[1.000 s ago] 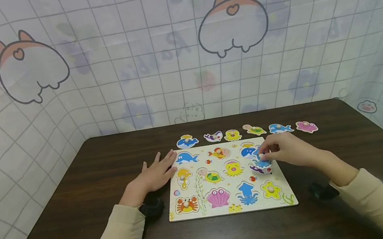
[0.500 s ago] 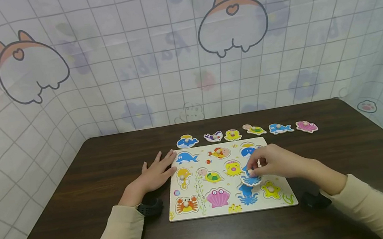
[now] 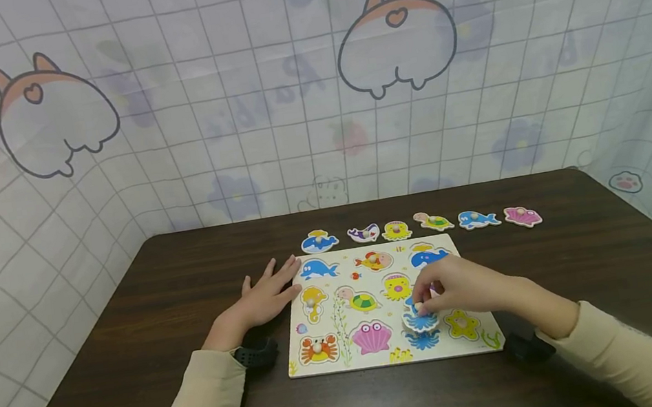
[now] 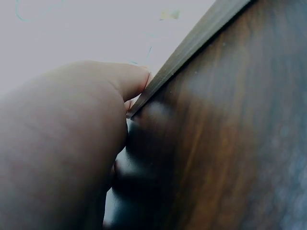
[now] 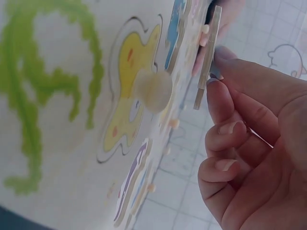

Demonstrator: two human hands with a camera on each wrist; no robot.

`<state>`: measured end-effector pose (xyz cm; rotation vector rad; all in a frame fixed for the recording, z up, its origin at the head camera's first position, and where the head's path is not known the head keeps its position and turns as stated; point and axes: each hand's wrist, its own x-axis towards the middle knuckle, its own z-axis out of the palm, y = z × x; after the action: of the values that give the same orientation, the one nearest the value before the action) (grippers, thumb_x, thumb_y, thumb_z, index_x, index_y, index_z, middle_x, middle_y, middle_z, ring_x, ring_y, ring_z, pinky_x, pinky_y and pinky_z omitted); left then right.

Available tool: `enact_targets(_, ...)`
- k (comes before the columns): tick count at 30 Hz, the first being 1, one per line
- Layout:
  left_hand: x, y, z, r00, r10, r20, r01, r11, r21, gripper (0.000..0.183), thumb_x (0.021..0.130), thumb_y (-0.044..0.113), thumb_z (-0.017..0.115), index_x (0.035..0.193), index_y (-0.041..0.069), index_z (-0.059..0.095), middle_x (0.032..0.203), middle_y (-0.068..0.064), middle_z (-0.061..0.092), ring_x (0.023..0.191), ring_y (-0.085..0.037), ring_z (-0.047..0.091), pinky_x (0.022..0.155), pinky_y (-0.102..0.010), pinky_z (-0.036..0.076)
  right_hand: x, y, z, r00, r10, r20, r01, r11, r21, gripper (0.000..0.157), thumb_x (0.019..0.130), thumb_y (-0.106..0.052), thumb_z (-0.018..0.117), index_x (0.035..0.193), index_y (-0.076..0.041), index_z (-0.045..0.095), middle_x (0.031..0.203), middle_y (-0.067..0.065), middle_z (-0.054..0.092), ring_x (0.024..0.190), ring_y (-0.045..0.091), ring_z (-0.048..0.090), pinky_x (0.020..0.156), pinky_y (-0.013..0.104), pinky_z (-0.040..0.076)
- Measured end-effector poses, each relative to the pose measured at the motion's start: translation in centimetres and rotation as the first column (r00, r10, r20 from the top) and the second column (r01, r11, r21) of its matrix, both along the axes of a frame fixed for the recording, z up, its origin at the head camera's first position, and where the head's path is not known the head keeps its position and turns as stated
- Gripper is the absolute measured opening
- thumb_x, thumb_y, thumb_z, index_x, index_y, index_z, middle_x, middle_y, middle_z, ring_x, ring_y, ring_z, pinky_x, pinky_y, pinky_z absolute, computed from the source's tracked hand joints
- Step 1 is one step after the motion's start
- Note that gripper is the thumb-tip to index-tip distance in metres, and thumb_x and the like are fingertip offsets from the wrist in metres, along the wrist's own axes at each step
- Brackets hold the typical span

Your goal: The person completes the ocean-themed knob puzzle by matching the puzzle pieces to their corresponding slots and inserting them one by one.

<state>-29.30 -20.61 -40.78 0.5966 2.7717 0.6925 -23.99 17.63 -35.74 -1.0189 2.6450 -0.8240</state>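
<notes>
My right hand [image 3: 459,285] pinches the knob of a blue squid puzzle piece [image 3: 420,322] between thumb and finger. The piece overlaps the upper part of the board's squid picture [image 3: 423,341]. In the right wrist view a gap shows between the edge-on piece [image 5: 208,62] and the puzzle board [image 5: 57,158]. Its painted face is turned away there. My left hand [image 3: 258,298] lies with fingers spread at the left edge of the pale wooden board [image 3: 390,313]. In the left wrist view the thumb [image 4: 129,79] touches the board's edge.
Knobbed crab [image 3: 318,348], seahorse [image 3: 313,304], fish [image 3: 374,261] and starfish [image 3: 462,325] pieces sit in the board. Behind it lie several loose pieces in a row, from a spouting whale [image 3: 319,240] to a pink shell [image 3: 522,216]. A patterned curtain [image 3: 311,94] surrounds the dark table [image 3: 133,342].
My right hand has carried the squid piece left and toward the front of the board, from near the spouting whale picture to the squid picture. My left hand has stayed put.
</notes>
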Motion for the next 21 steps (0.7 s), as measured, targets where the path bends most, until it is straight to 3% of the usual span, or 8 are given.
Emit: enact_targets(21,0.09,-0.01,0.11,1.000,-0.004,-0.003,0.004,1.000,0.009,0.067,0.110,0.042,0.044,0.166,0.016,0.019,0.171,-0.008,0.010,0.156,-0.039,-0.005,0.110,-0.075,-0.012,0.27,-0.74,-0.46,0.997,0.024,0.067,-0.029,0.997,0.074,0.006,0.089,-0.022,0.082,0.090,-0.020,0.077,0.074,-0.012,0.058,0.073,0.008,0.053,0.065,0.024,0.044)
